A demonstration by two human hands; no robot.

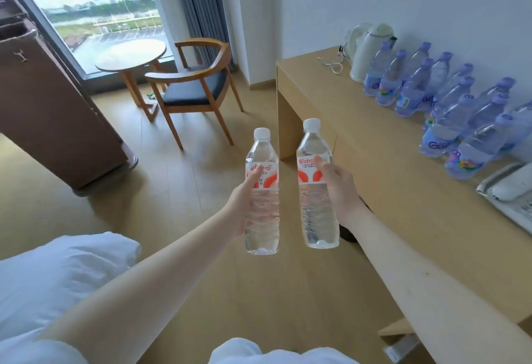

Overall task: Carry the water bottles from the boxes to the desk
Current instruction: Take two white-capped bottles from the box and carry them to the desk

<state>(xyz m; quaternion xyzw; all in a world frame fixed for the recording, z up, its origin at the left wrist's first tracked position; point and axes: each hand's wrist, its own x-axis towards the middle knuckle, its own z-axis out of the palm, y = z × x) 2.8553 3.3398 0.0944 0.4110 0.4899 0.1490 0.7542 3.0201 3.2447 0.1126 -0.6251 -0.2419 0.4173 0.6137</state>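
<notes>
Now my left hand (244, 205) curls round the left bottle (262, 147), my right hand (339, 193) round the right bottle (313, 144), both upright over the floor (187, 219). Mid-label grips leave bases free for setting on the desk (374, 167).

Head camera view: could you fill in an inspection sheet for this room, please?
Surface: light wooden desk along the right wall.
Job's things: two white-capped bottles held upright, short of the desk: left bottle, right bottle; purple-capped bottles already stand on the desk.
Clutter: kettle, telephone.
Grippers: left hand grips the left bottle; right hand grips the right bottle.
Cables: white cord lying beside the kettle.
Surroundings: armchair, round table, window, white bedding.
</notes>
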